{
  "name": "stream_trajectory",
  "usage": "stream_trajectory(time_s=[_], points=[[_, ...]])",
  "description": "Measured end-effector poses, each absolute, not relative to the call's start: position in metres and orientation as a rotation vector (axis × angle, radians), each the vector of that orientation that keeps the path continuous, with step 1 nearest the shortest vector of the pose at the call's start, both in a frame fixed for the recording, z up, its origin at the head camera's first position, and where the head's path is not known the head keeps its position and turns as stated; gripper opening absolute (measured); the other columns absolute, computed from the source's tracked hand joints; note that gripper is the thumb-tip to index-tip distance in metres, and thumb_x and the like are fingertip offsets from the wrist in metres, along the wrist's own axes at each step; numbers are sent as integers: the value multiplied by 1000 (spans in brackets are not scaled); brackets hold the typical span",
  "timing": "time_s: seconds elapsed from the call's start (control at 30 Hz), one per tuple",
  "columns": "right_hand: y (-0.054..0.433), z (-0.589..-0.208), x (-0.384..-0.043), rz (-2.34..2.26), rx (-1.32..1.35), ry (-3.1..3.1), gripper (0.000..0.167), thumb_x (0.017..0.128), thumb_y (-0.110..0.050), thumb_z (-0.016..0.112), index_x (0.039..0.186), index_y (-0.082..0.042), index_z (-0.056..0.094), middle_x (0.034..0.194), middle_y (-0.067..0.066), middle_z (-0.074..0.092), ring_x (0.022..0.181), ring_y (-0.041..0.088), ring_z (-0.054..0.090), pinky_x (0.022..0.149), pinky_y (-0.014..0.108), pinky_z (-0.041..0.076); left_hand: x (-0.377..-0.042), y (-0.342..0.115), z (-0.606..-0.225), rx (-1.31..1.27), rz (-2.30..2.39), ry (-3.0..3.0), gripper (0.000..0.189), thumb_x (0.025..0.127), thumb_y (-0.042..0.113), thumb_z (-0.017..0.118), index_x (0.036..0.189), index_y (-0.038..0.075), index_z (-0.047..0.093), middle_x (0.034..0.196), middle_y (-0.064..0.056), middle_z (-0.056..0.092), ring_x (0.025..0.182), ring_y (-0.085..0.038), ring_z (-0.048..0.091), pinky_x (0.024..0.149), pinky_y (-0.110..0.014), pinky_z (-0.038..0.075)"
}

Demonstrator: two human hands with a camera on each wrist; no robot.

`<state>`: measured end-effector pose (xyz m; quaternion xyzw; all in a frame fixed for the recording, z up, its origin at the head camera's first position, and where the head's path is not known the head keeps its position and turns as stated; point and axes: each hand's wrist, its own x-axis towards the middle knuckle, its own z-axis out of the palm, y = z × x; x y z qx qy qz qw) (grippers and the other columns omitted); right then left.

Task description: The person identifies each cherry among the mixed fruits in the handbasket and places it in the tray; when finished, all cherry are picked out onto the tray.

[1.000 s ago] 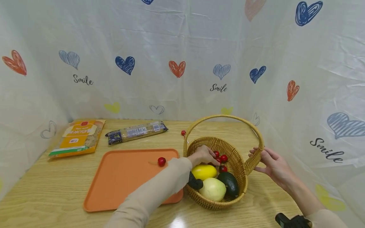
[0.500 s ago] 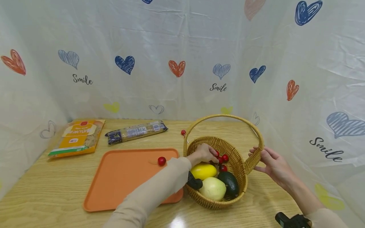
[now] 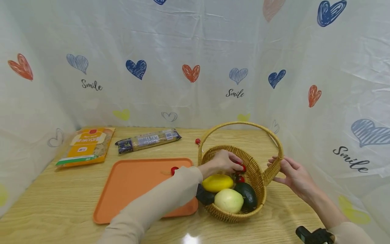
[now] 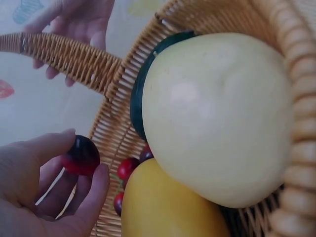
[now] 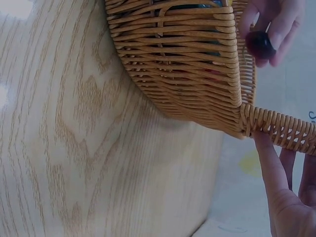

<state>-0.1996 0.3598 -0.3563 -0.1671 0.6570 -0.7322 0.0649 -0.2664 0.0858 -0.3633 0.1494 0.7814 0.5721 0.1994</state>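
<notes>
My left hand (image 3: 223, 161) is over the wicker basket (image 3: 257, 174), pinching a dark red cherry (image 4: 82, 155) between thumb and fingers. At the basket's right side, my right hand (image 3: 294, 174) grips the foot of the arched handle (image 5: 281, 129). Inside the basket lie a pale green round fruit (image 3: 229, 200), a smooth yellow fruit (image 3: 217, 183) and a dark green avocado-like fruit (image 3: 247, 196). More cherries (image 4: 128, 168) rest beside the yellow fruit, partly hidden by it. In the right wrist view the held cherry (image 5: 260, 45) shows beyond the basket wall.
An orange tray (image 3: 134, 193) lies left of the basket, bearing one cherry (image 3: 174, 170) partly covered by my left sleeve. Behind it are a long clear packet (image 3: 149, 140) and an orange food bag (image 3: 86, 145). A small red item (image 3: 197, 141) sits behind the basket.
My left hand has moved slightly right and up from among the cherries, with one pinched in its fingers. The right hand stays on the handle.
</notes>
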Motion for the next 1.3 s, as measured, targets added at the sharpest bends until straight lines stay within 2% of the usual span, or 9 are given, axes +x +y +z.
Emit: stream_trajectory(time_s=[0.33, 0.63, 0.8, 0.93, 1.07, 1.3], points=[[361, -356, -200, -2204, -541, 1964, 38, 114, -13, 36, 125, -22, 71, 122, -5, 71, 117, 6, 65, 85, 34, 62, -247, 72, -359, 463, 1600, 2133, 22, 91, 8, 81, 112, 3, 80, 102, -4, 76, 95, -32, 76, 77, -32, 63], [362, -356, -201, -2188, -507, 1992, 38, 114, -14, 36, 126, -24, 71, 122, -7, 71, 118, 7, 65, 85, 34, 62, -227, 44, -352, 511, 1645, 1990, 24, 91, 4, 79, 115, 0, 78, 108, -5, 73, 102, -37, 75, 84, -36, 63], [362, -357, -200, -2190, -529, 1976, 37, 114, -15, 36, 126, -23, 70, 123, -7, 71, 118, 6, 65, 86, 34, 62, -218, 27, -349, 503, 1684, 1916, 24, 93, 4, 77, 117, 0, 77, 113, -4, 71, 97, -30, 77, 86, -36, 63], [363, -358, -201, -2198, -551, 1952, 38, 114, -14, 35, 127, -22, 70, 124, -6, 71, 118, 6, 65, 86, 35, 62, -212, 7, -345, 506, 1708, 1881, 31, 96, 4, 74, 125, -5, 72, 114, -9, 73, 97, -25, 77, 92, -40, 61], [364, -358, -201, -2191, -560, 1947, 39, 114, -13, 34, 128, -22, 70, 124, -6, 71, 118, 6, 65, 86, 34, 62, -209, -14, -344, 503, 1731, 1868, 33, 96, 6, 73, 127, -5, 70, 116, -11, 74, 97, -19, 76, 97, -44, 59], [364, -358, -203, -2213, -548, 1922, 39, 114, -13, 35, 127, -22, 71, 124, -5, 71, 118, 7, 66, 85, 35, 63, -204, -53, -342, 502, 1747, 1913, 34, 96, 8, 74, 127, -4, 70, 119, -14, 73, 99, -18, 74, 100, -47, 58]])
